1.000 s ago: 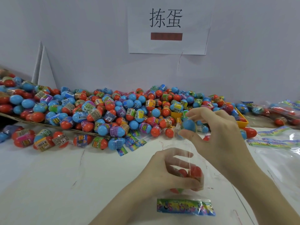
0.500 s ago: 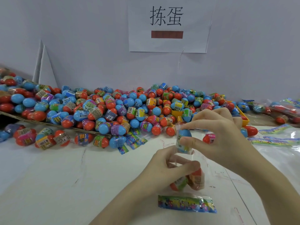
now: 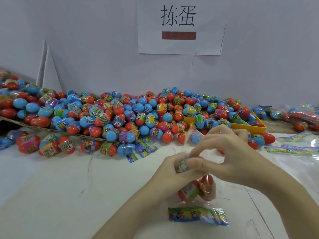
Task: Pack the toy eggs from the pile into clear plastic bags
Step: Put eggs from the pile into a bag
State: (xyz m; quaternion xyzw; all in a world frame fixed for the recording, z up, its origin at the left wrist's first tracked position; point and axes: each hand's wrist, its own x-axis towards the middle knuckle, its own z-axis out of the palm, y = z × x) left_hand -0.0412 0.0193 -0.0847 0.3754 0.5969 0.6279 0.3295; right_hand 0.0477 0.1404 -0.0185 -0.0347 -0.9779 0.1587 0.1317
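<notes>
I see the left hand (image 3: 174,167) gripping the clear bag (image 3: 205,190) by its mouth; two eggs (image 3: 198,189) sit inside. The right hand (image 3: 224,157), fingers pinched, holds another egg (image 3: 183,165) at that mouth. The pile (image 3: 120,114) lies behind the bag, spilling into a yellow tray (image 3: 248,127).

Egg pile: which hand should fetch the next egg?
Right hand, probably. It sits nearer the egg pile and only pushes the current egg in; the left hand grips the clear bag mouth.
</notes>
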